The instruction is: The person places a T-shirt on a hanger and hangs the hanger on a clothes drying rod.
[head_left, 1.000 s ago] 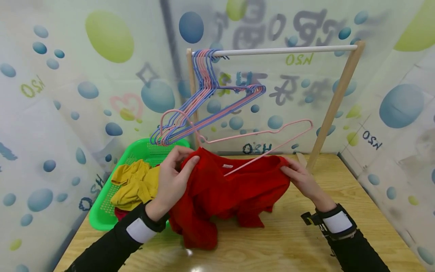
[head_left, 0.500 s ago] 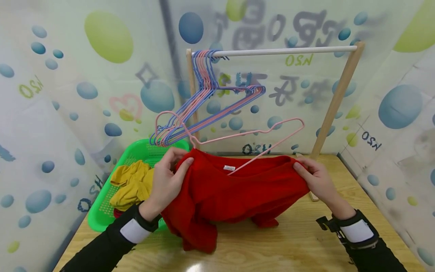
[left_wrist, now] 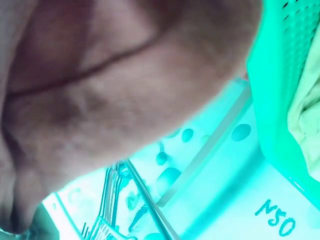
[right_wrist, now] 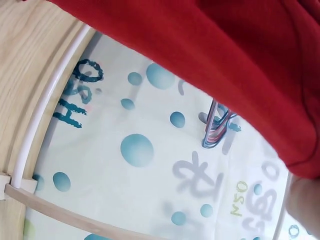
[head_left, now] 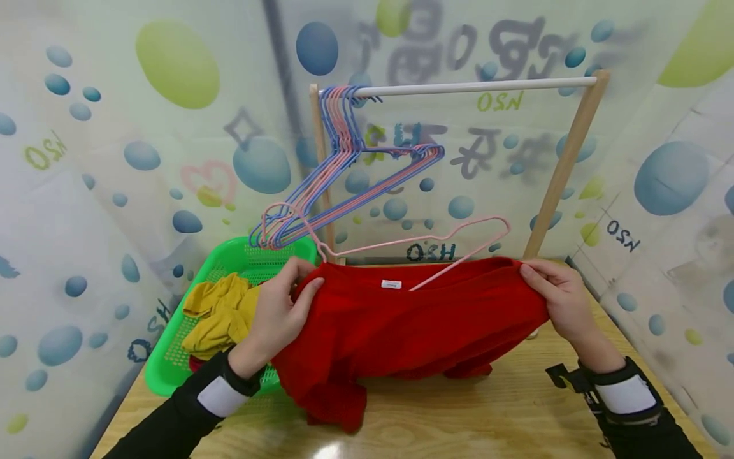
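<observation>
A red garment (head_left: 401, 319) with a white neck label is stretched between the two hands above the table. My left hand (head_left: 281, 312) pinches its neckline on the left, thumb in front, close to the base of a pink hanger's hook. At the other end my right hand (head_left: 564, 299) grips the collar edge between thumb and fingers. The pink hanger (head_left: 390, 243) is partly inside the garment; its right arm sticks out above the neckline, and its left arm is hidden. In the right wrist view the red cloth (right_wrist: 225, 55) spans the top. The left wrist view is mostly blurred skin.
A rack with a white rail (head_left: 476, 85) and wooden posts stands behind, with several blue and pink hangers (head_left: 344, 153) bunched at its left end. On the left, a green basket (head_left: 163, 363) holds yellow clothing (head_left: 220, 315). The wooden table (head_left: 447, 421) lies below.
My right hand has moved right, pulling the neckline wider and flatter. The left hand has shifted slightly left. The hanger's free arm has moved left and sunk lower into the garment.
</observation>
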